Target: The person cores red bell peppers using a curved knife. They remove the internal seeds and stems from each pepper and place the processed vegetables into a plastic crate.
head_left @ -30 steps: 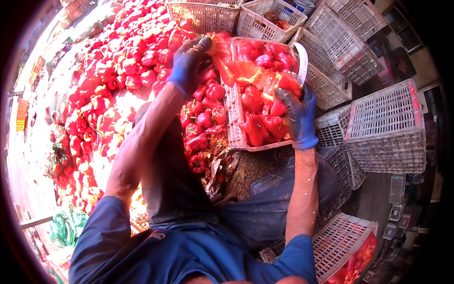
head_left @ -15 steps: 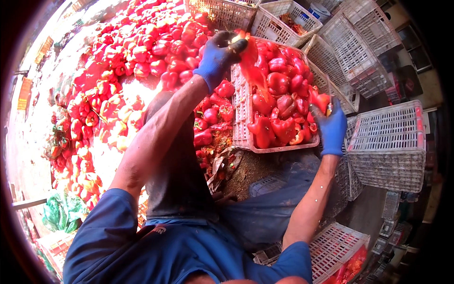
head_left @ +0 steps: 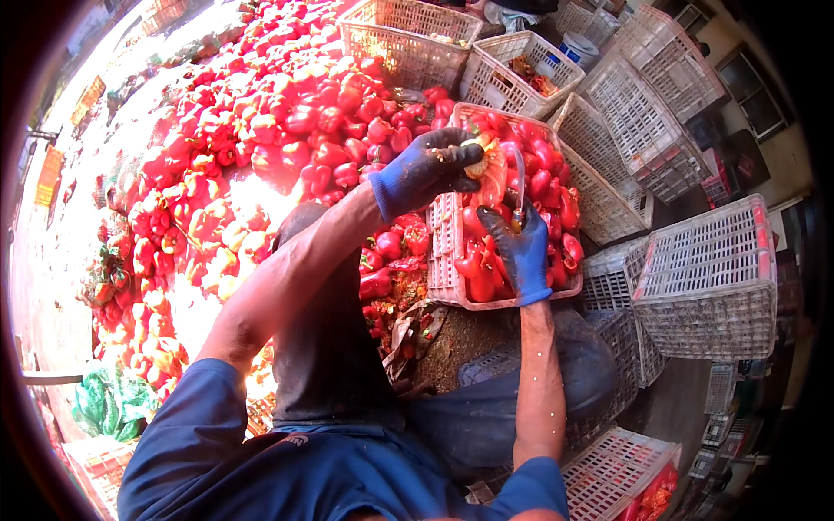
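My left hand [head_left: 427,171], in a blue glove with dark fingers, is closed on a cut red pepper [head_left: 493,178] whose pale, yellowish inside shows. Just to its right, my right hand [head_left: 519,252], gloved the same way, is wrapped round the handle of a knife [head_left: 520,178]. The narrow, slightly curved blade points away from me, close beside the cut pepper. Both hands are above a pale plastic crate [head_left: 445,252] filled with red peppers [head_left: 545,187]. My left fingers partly hide the pepper.
A large heap of red peppers [head_left: 252,130] spreads to the left. Other crates [head_left: 417,43] stand behind, some with scraps inside. Stacked crates [head_left: 708,278] rise at the right. Debris [head_left: 452,334] lies before my knees. A crate [head_left: 617,473] sits low at the right, near red peppers.
My right hand has moved left with the knife, from the crate's right edge to beside the cut pepper. My left hand has come lower and slightly right, still holding a pepper.
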`<action>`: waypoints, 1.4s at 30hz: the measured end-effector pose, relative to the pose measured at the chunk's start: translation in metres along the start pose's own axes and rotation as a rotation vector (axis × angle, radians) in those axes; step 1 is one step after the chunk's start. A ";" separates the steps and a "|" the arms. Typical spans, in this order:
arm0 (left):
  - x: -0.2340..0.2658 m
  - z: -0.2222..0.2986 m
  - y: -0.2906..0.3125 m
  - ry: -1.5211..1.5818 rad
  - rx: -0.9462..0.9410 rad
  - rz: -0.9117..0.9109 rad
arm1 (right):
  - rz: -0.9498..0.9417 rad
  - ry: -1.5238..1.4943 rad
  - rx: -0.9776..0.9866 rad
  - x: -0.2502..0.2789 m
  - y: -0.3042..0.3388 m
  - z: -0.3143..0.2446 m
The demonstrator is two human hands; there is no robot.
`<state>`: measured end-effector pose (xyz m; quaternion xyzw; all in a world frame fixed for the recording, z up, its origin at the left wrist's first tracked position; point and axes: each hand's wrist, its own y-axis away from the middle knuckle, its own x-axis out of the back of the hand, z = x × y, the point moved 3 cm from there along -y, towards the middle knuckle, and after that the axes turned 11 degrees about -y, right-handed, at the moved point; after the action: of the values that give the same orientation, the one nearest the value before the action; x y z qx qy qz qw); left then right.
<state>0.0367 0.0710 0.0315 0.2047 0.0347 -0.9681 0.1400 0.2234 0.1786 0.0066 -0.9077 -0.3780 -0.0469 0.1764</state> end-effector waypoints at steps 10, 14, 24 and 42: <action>-0.004 -0.017 0.002 -0.316 -0.087 -0.082 | 0.111 -0.262 -0.199 -0.014 0.010 0.009; -0.012 -0.016 0.003 -0.938 -0.469 0.100 | 0.131 -0.508 -0.320 -0.019 0.012 0.025; 0.023 0.002 -0.004 -0.351 -0.190 0.268 | 0.259 0.290 0.092 0.042 -0.003 -0.019; -0.021 -0.016 0.016 -0.986 -0.289 -0.047 | 0.090 -0.184 0.041 -0.002 0.011 -0.017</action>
<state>0.0660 0.0628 0.0254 -0.2985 0.1026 -0.9378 0.1447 0.2305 0.1636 0.0185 -0.9204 -0.3524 0.0522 0.1613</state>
